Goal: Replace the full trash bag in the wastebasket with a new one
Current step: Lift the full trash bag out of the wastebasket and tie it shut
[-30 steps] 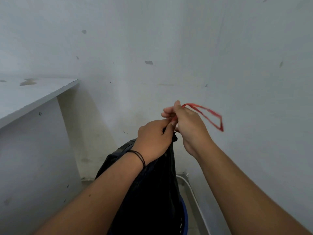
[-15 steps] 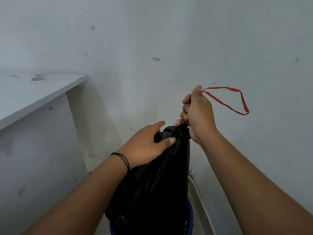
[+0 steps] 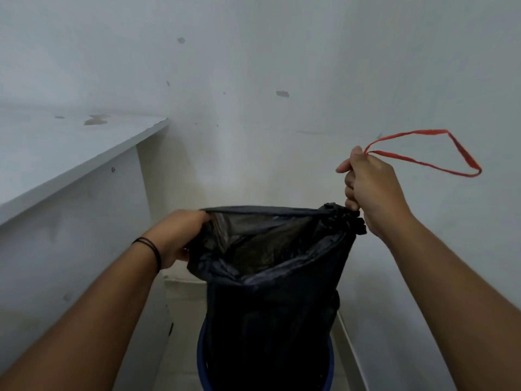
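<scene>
Your left hand (image 3: 180, 235) gripping the bag (image 3: 270, 306) rim's left edge, your right hand (image 3: 369, 193) clenching its bunched right edge and red loop (image 3: 423, 149), mouth gaping, bag standing in the bin (image 3: 201, 348), seemingly blue, wall (image 3: 282, 52) close behind, shelf (image 3: 70, 153) crowding left.

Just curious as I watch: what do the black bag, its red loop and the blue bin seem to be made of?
Black bag: thin plastic film, crumpled, faintly see-through at the mouth. Red loop: flat plastic drawstring tape, probably. Blue bin: likely rigid plastic; only its rim shows.
</scene>
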